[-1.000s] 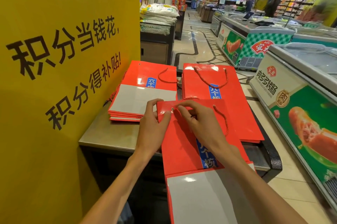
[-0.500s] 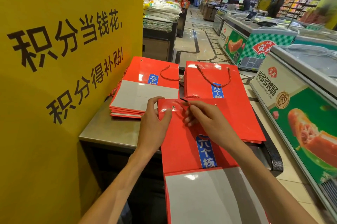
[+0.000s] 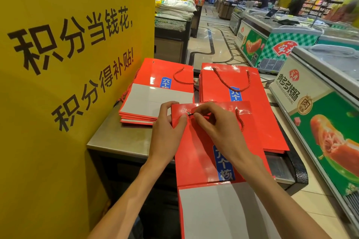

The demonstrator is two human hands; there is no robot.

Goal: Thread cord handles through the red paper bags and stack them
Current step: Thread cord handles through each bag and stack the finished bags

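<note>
Fingertips of the right hand [image 3: 217, 129] pinch the dark end of the cord [image 3: 240, 122] and hold it just at the metal eyelet [image 3: 188, 113] near the upper left corner of the red paper bag [image 3: 202, 153]. The rest of this cord comes out from the second hole at about 3 o'clock from the eyelet and hangs down on the bag's front. The left hand [image 3: 167, 131] grasps the left edge of the same bag, with the thumb pressed on the front directly below the eyelet and the other fingers curled behind the edge. The bag lies flat; its upper part rests on the metal tabletop [image 3: 120, 137] and its grey bottom panel reaches over the near edge, toward the person.

At 11 o'clock from the hands lies a stack of bags [image 3: 155, 98] with a grey panel on top and one cord loop visible. At 1 o'clock lies a second stack [image 3: 252, 106], its top bag with a full cord handle; the bag being worked on partly overlaps it. At 9 o'clock stands a yellow sign [image 3: 68, 63] with black characters, touching the tabletop's left side. At 3 o'clock are freezer chests [image 3: 320, 102] with sausage pictures, and a shop aisle [image 3: 211, 44] runs away at 12 o'clock.
</note>
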